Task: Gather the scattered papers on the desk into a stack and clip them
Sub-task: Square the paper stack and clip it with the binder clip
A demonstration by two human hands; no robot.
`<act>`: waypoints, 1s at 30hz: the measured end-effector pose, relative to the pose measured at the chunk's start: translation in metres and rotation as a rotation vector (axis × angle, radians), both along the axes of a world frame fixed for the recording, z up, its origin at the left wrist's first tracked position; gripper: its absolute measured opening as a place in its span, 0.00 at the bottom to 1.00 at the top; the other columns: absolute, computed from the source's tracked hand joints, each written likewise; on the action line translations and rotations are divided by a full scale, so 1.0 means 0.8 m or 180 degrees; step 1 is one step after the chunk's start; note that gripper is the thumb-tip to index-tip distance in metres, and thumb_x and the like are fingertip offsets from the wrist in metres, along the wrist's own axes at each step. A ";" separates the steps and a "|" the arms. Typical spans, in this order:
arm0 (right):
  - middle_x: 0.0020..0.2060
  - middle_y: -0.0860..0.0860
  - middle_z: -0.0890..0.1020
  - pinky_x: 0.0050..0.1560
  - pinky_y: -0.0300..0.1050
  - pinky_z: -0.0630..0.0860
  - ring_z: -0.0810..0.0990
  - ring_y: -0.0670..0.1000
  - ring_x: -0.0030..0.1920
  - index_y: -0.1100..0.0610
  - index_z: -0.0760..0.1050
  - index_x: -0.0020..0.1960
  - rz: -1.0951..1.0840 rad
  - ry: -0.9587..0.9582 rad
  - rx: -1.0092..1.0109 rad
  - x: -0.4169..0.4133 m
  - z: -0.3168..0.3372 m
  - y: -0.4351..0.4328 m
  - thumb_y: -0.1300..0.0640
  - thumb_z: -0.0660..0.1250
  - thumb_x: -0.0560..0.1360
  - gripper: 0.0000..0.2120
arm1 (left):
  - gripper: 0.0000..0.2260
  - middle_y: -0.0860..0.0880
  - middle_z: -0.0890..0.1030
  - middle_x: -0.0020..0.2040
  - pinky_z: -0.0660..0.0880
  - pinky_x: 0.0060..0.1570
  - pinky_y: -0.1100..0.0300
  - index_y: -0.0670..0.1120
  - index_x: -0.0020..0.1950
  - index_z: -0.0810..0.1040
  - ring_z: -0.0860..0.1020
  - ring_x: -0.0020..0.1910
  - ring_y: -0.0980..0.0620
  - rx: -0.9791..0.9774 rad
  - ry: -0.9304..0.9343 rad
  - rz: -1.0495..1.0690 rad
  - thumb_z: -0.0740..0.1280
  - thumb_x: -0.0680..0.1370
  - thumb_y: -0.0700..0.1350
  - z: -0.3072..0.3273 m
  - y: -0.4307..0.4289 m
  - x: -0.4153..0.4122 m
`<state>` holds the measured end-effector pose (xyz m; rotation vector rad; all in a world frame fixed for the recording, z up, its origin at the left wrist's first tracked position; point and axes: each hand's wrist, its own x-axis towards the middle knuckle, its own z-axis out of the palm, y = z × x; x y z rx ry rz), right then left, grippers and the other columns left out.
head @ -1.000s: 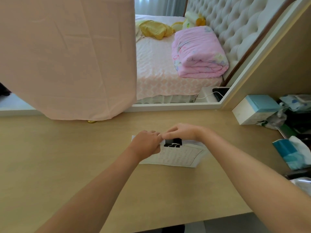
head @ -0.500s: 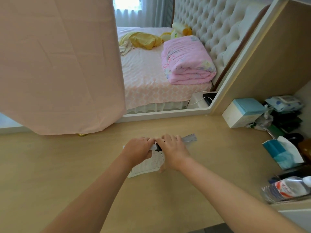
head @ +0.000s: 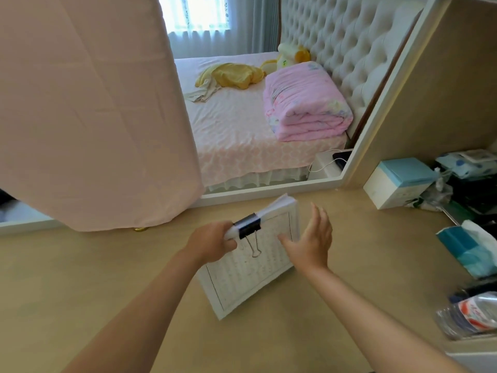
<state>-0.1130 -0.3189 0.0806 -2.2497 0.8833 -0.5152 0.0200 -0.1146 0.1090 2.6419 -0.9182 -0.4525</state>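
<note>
A stack of white printed papers (head: 242,275) stands tilted on the wooden desk (head: 94,278), its lower edge on the desktop. A black binder clip (head: 248,226) with a hanging wire handle clamps the stack's upper edge. My left hand (head: 212,242) grips that upper edge right beside the clip and holds the stack up. To the right of the sheets, my right hand (head: 312,239) hovers with fingers spread and straight, holding nothing; its thumb is close to the paper face.
A pink cloth (head: 88,109) hangs over the desk's back left. At the right stand a white and blue box (head: 398,184), a blue tissue pack (head: 468,246), dark clutter and a lying plastic bottle (head: 473,316). A mirror behind the desk reflects a bed.
The stack went from lying flat under both hands to being lifted up on edge by my left hand. My right hand has let go of the clip and opened beside the papers.
</note>
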 end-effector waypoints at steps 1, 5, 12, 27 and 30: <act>0.78 0.54 0.55 0.74 0.59 0.58 0.55 0.57 0.77 0.51 0.48 0.79 -0.0446 -0.0035 0.0665 -0.005 -0.006 0.002 0.42 0.78 0.66 0.54 | 0.10 0.52 0.80 0.41 0.71 0.36 0.56 0.54 0.55 0.77 0.77 0.38 0.50 -0.0135 0.0318 0.0211 0.66 0.74 0.50 0.004 0.005 0.005; 0.62 0.58 0.79 0.63 0.56 0.73 0.77 0.60 0.60 0.57 0.74 0.69 -0.0495 0.0308 0.4223 -0.023 -0.042 0.018 0.35 0.69 0.72 0.35 | 0.10 0.49 0.86 0.48 0.81 0.51 0.48 0.52 0.56 0.80 0.85 0.45 0.48 -0.1268 0.1966 0.1186 0.66 0.77 0.47 0.001 0.034 0.004; 0.49 0.56 0.86 0.55 0.54 0.81 0.85 0.57 0.50 0.61 0.78 0.60 0.0350 0.1187 0.3502 -0.021 -0.080 0.033 0.58 0.65 0.80 0.12 | 0.09 0.45 0.86 0.48 0.79 0.55 0.43 0.43 0.57 0.79 0.84 0.48 0.44 -0.1337 0.2753 0.2173 0.64 0.80 0.44 -0.068 0.074 -0.032; 0.74 0.52 0.64 0.66 0.53 0.72 0.67 0.56 0.70 0.50 0.55 0.78 0.0848 0.1946 0.1692 0.005 -0.133 0.095 0.60 0.61 0.73 0.35 | 0.34 0.47 0.76 0.64 0.79 0.56 0.52 0.49 0.68 0.74 0.80 0.57 0.47 -0.0659 0.2996 0.2505 0.71 0.65 0.61 -0.154 0.129 -0.099; 0.77 0.49 0.60 0.71 0.57 0.68 0.62 0.56 0.75 0.48 0.44 0.80 0.1017 0.2065 0.1695 0.000 -0.128 0.100 0.55 0.65 0.73 0.43 | 0.45 0.47 0.73 0.67 0.77 0.60 0.49 0.50 0.71 0.72 0.78 0.59 0.47 -0.0730 0.2969 0.2535 0.69 0.56 0.67 -0.199 0.143 -0.094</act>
